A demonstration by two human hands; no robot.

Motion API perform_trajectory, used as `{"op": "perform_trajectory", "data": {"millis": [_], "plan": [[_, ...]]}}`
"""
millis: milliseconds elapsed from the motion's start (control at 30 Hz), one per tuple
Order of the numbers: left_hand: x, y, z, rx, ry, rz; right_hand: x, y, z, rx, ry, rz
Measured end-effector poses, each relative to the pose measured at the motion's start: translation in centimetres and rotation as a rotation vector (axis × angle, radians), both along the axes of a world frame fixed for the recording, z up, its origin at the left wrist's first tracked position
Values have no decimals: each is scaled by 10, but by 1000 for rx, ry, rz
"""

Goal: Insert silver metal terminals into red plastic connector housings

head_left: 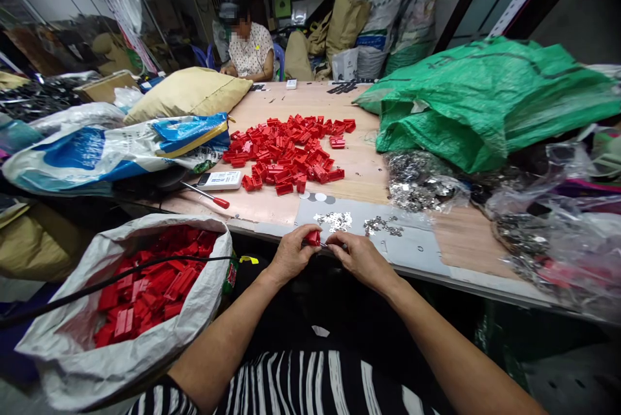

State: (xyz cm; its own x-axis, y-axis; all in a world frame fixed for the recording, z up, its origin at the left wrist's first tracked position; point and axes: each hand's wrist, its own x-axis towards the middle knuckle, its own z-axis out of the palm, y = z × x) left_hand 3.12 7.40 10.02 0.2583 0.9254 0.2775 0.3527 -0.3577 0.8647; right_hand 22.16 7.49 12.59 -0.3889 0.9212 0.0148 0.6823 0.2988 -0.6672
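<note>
At the table's near edge my left hand (294,251) is closed around a red plastic part (314,238). My right hand (356,256) pinches a small thin metal piece (324,245) against the side of that part; its exact shape is too small to tell. Just beyond the hands, flat shiny metal pieces (334,221) lie on a grey sheet (412,244). To their right is a pile of small darker metal pieces (383,226). A big heap of red plastic parts (286,150) covers the middle of the table.
An open white sack (53,344) of red parts stands at my left, a black cable across it. A red-handled screwdriver (206,195) lies by a white box (220,180). Bags of metal pieces (422,182) and a green sack (485,92) crowd the right. Another person (250,50) sits opposite.
</note>
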Motion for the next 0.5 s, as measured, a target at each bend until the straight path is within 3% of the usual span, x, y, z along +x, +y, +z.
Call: {"op": "perform_trajectory", "data": {"millis": [500], "plan": [[0,1,-2,39,27,-15,-3,5,0,-46,-36,21]]}}
